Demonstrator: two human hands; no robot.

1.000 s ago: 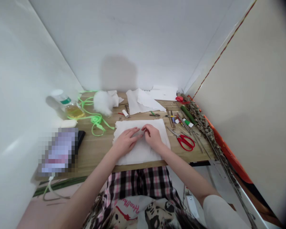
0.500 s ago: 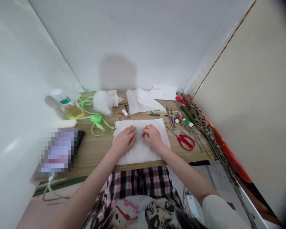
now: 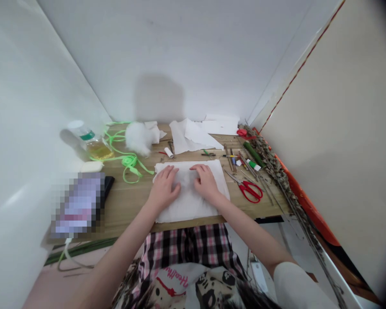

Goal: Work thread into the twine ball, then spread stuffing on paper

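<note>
A white sheet of thin paper or cloth point(image 3: 193, 206) lies flat on the wooden table point(image 3: 128, 201) right in front of me. My left hand point(image 3: 163, 187) rests palm down on its left half, fingers stretched forward. My right hand point(image 3: 206, 182) lies flat on its right half, fingers also stretched. Both hands press on the sheet and hold nothing. A small gap of white sheet shows between them.
Red scissors point(image 3: 251, 189) lie right of the sheet, beside pens, sticks and dried twigs point(image 3: 276, 171). A green ribbon point(image 3: 128, 162), a white fluffy ball point(image 3: 137, 138), a bottle of yellow liquid point(image 3: 93, 141), loose white sheets point(image 3: 196, 135) and a phone point(image 3: 79, 204) are also on the table.
Both hands have gone from pinching together at the sheet's middle to lying flat and apart, sliding a little toward the far edge.
</note>
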